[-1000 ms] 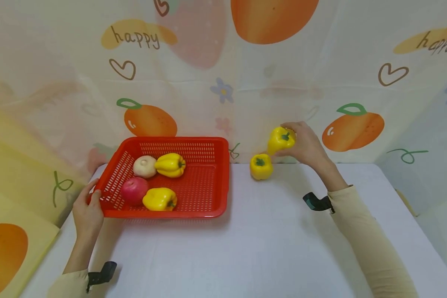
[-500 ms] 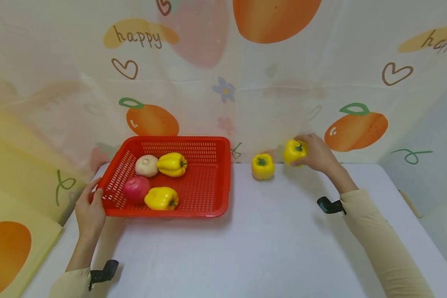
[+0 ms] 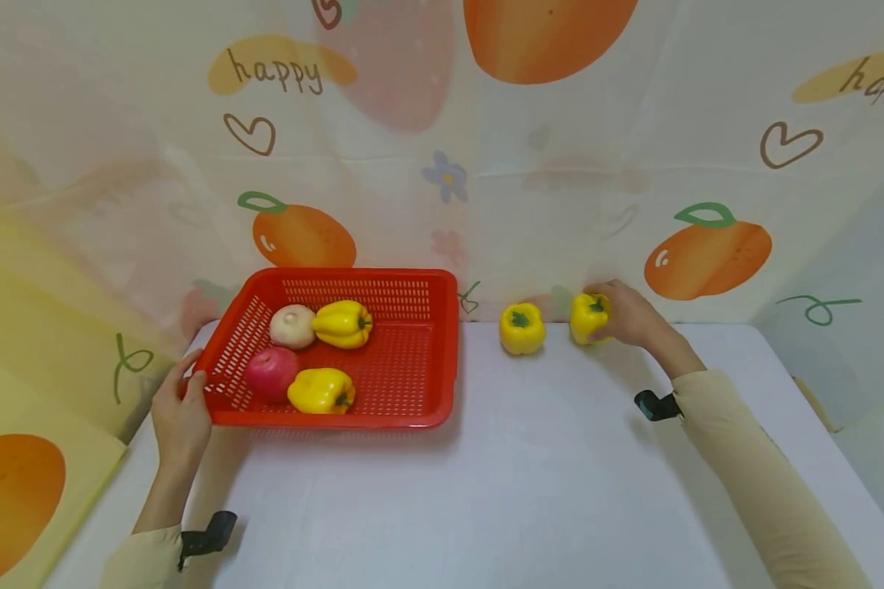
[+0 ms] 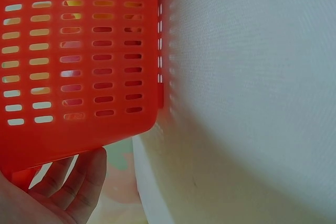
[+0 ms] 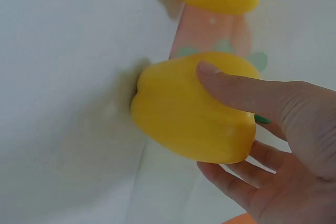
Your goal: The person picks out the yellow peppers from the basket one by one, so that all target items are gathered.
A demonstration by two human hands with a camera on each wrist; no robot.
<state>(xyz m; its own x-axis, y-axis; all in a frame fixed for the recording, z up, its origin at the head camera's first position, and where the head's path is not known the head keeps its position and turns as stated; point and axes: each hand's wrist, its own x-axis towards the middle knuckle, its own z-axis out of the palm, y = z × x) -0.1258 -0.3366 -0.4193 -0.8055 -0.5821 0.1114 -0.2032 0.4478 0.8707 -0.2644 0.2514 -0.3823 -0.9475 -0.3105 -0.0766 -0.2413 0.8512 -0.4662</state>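
A: What lies closest to the head camera?
B: Two beige sleeves (image 3: 751, 466), a black wrist device (image 3: 657, 405) at the right one. Past them, the left hand (image 3: 182, 413) grips the end of a red basket (image 3: 339, 420), fingers bent at its rim.
A: And inside it?
B: Towards the front, a pinkish-red fruit (image 3: 272, 374) just beside a front pepper (image 3: 321, 391), yellow and on its side. Behind them, a pale round piece (image 3: 292, 326) meets a back pepper (image 3: 342, 325).
A: The right hand (image 3: 629, 315)?
B: Clamped on the held pepper (image 3: 588, 317), by the back edge of the white table (image 3: 530, 474) — thumb on one side, fingers on the other. An upright pepper (image 3: 522, 330) stands between it and the basket, apart from both. Beyond hangs a printed cloth (image 3: 530, 204).
A: What's hard to see?
B: The left wrist view cuts off the basket; its contents are only colours through slots. The right hand covers part of its pepper — whether that touches the table, I can't tell. The right wrist view crops the upright pepper.
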